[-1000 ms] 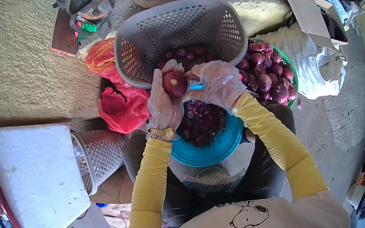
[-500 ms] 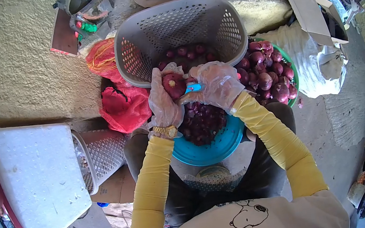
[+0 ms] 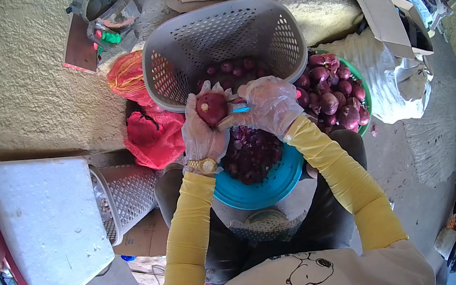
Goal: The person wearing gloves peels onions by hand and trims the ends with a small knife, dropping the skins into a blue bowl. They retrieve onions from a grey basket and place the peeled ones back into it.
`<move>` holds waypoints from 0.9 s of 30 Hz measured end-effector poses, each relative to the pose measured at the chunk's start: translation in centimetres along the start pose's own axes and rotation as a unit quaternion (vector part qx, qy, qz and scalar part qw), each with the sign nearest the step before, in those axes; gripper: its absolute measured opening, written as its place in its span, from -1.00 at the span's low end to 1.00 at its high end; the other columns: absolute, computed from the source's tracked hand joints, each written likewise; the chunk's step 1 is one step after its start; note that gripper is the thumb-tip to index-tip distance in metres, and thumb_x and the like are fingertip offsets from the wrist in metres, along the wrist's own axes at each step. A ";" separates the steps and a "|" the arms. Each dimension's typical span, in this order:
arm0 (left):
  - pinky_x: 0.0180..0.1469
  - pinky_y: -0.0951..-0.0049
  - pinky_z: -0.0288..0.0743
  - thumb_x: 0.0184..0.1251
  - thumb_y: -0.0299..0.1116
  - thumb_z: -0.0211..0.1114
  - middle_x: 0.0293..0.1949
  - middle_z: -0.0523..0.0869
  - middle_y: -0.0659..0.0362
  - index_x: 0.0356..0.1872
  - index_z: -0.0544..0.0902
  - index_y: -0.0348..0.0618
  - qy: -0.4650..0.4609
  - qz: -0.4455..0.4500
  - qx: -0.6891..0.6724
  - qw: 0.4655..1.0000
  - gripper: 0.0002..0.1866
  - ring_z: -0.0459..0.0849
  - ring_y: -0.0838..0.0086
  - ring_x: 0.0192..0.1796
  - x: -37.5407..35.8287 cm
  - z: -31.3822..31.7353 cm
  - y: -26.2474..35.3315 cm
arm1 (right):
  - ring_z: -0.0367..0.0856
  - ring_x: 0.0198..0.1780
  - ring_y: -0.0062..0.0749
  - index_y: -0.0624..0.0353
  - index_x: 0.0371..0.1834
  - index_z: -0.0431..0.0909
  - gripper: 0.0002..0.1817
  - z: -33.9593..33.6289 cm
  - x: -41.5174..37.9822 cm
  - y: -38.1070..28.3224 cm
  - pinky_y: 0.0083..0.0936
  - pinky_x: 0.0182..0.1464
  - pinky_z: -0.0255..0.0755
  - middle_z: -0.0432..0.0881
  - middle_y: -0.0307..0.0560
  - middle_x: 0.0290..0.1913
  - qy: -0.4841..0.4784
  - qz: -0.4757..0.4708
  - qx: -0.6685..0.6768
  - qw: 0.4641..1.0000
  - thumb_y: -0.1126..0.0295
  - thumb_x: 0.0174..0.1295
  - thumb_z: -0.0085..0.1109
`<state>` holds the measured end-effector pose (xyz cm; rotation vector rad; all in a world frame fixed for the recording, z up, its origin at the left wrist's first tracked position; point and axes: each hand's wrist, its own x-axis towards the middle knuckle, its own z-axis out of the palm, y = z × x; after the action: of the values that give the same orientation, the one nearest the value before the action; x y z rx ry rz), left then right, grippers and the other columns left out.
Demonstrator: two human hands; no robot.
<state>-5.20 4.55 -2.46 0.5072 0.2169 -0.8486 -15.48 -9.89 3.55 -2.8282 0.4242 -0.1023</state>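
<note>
My left hand [image 3: 202,130], in a clear plastic glove, has its fingers wrapped around a red onion [image 3: 212,109] with its pale end facing up. In my right hand [image 3: 274,103], also gloved, is a small knife [image 3: 241,110]; a blue part shows by the thumb and a red end pokes out past the palm. Its edge is mostly hidden by my fingers, close beside the onion. Below both hands a blue basin [image 3: 260,198] holds dark red onion skins [image 3: 251,159]. The grey perforated basket [image 3: 212,38] in front has several onions at its bottom.
A green basin [image 3: 367,101] heaped with red onions stands to the right, next to a white sack [image 3: 407,80]. On the left lie a red mesh bag [image 3: 159,138], a white foam lid [image 3: 48,222] and another perforated basket [image 3: 132,192]. An open carton [image 3: 389,18] sits at upper right.
My left hand and the onion have shifted slightly left, and the onion's pale end has turned more toward the camera. My right hand keeps its hold on the knife.
</note>
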 end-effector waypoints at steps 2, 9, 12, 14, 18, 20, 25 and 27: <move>0.35 0.04 0.51 0.69 -0.10 0.00 0.18 0.67 -0.02 0.31 0.50 -0.16 -0.019 -0.006 -0.004 1.000 -0.58 0.63 0.16 0.17 0.2 -0.8 -0.4 | 0.74 -0.04 -0.07 -0.03 -0.14 0.75 -0.16 0.2 -0.1 0.1 -0.12 -0.07 0.62 0.76 -0.09 -0.22 0.012 0.002 -0.006 1.000 -0.60 -0.07 0.19; 0.30 0.14 0.55 0.71 -0.08 -0.01 0.19 0.64 -0.01 0.34 0.46 -0.21 -0.025 0.009 0.039 0.999 -0.55 0.62 0.18 0.17 -0.4 0.7 0.2 | 0.76 -0.26 -0.08 0.04 -0.44 0.70 -0.12 0.9 0.2 0.8 -0.19 -0.22 0.62 0.70 -0.05 -0.44 0.106 -0.018 -0.008 0.994 -0.68 -0.16 0.14; 0.29 0.16 0.56 0.71 -0.05 -0.01 0.20 0.64 -0.02 0.34 0.45 -0.23 -0.045 -0.002 0.034 0.998 -0.52 0.62 0.19 0.18 -0.3 0.3 0.1 | 0.75 -0.33 -0.09 0.01 -0.48 0.68 -0.12 0.8 0.2 0.8 -0.22 -0.27 0.62 0.68 -0.05 -0.49 0.129 -0.022 -0.017 0.991 -0.70 -0.19 0.14; 0.30 0.15 0.56 0.71 -0.04 -0.01 0.20 0.63 -0.02 0.34 0.45 -0.24 -0.056 -0.007 0.019 0.998 -0.51 0.62 0.18 0.18 0.0 -0.2 0.1 | 0.76 -0.30 -0.09 0.02 -0.46 0.68 -0.11 0.7 0.3 0.8 -0.20 -0.26 0.62 0.69 -0.04 -0.46 0.122 -0.023 -0.010 0.992 -0.70 -0.18 0.14; 0.32 0.11 0.55 0.71 -0.05 -0.01 0.21 0.62 -0.04 0.33 0.46 -0.25 -0.075 -0.040 -0.044 0.995 -0.51 0.61 0.14 0.19 -0.1 0.9 -0.1 | 0.76 -0.20 -0.07 0.06 -0.38 0.71 -0.09 0.2 0.2 0.8 -0.17 -0.17 0.62 0.72 -0.03 -0.37 0.095 -0.008 0.005 0.995 -0.70 -0.16 0.13; 0.32 0.09 0.55 0.71 -0.05 -0.01 0.21 0.62 -0.04 0.34 0.45 -0.24 -0.066 -0.042 -0.050 0.996 -0.52 0.61 0.12 0.19 -0.2 1.6 0.0 | 0.76 -0.15 -0.05 0.06 -0.33 0.71 -0.08 -0.7 0.1 0.6 -0.15 -0.12 0.62 0.73 -0.03 -0.33 0.071 0.012 0.010 0.997 -0.69 -0.15 0.13; 0.33 0.07 0.53 0.70 -0.09 0.02 0.16 0.62 0.02 0.29 0.48 -0.17 -0.052 -0.066 -0.056 0.995 -0.58 0.59 0.12 0.17 -0.4 1.8 0.2 | 0.72 -0.07 0.02 0.09 -0.32 0.66 -0.03 0.0 0.4 0.8 -0.09 -0.07 0.59 0.71 -0.05 -0.25 0.037 0.029 0.022 0.999 -0.73 -0.19 0.12; 0.27 0.09 0.57 0.68 -0.04 0.03 0.12 0.66 0.02 0.26 0.51 -0.16 -0.099 -0.055 -0.073 0.991 -0.57 0.61 0.12 0.16 -0.3 1.4 -0.4 | 0.71 -0.09 0.02 0.07 -0.35 0.64 -0.04 0.3 0.4 0.4 -0.09 -0.09 0.58 0.70 -0.04 -0.26 0.063 0.010 0.027 0.998 -0.73 -0.19 0.12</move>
<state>-5.68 3.78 -1.24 0.2745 0.1239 -0.9766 -15.18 -10.34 3.15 -2.7736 0.4708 -0.2850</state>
